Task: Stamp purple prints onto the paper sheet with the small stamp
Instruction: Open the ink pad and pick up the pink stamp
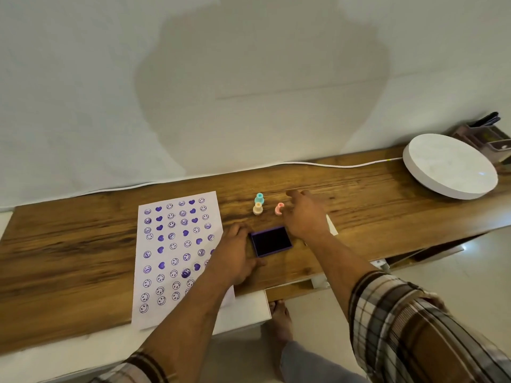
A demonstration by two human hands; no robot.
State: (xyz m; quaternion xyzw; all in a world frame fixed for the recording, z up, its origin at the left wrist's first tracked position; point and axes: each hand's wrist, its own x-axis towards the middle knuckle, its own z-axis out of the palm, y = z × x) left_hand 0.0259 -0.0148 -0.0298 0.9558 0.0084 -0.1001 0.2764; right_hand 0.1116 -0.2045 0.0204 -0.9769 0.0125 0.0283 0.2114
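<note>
A white paper sheet (177,258) covered with several purple smiley and heart prints lies on the wooden table, left of centre. A purple ink pad (271,241) sits open just to its right. My left hand (236,255) grips the pad's left side, thumb along its near edge. Three small stamps stand behind the pad: a teal one (259,198), a cream one (257,208) and a pink one (279,208). My right hand (304,214) hovers open beside the pink stamp, fingers spread, holding nothing.
The wooden table (359,194) runs along a white wall. A round white disc (450,167) with a white cable lies at the far right, and a desk organiser (489,134) stands behind it. A white strip (331,225) shows under my right wrist.
</note>
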